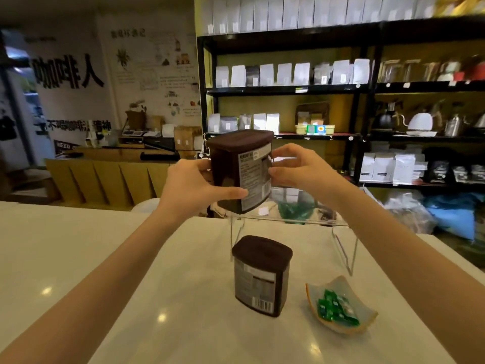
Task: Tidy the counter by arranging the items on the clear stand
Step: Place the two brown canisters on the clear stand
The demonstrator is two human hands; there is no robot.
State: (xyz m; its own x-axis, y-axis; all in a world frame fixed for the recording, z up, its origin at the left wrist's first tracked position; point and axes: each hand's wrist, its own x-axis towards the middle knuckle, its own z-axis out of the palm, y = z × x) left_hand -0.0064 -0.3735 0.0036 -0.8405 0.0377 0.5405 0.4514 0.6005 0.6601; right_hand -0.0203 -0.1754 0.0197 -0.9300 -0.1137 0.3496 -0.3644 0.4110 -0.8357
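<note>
A dark brown lidded canister (236, 169) with a grey label is tilted, its lower edge at the left end of the clear stand's top shelf (301, 220). My left hand (194, 185) grips its left side and front. My right hand (296, 166) holds its right side with the fingertips. A second brown canister (261, 275) stands upright on the white counter (78, 258) in front of the stand. To its right lies a small curved dish (341, 306) with green wrapped candies.
The clear stand's legs (346, 253) rest near the counter's far edge. Beyond the counter stand black shelves (362, 111) with white bags and kettles. Blue and clear bags (451, 219) lie on the floor at right. A cardboard-fronted counter (105, 179) is at back left.
</note>
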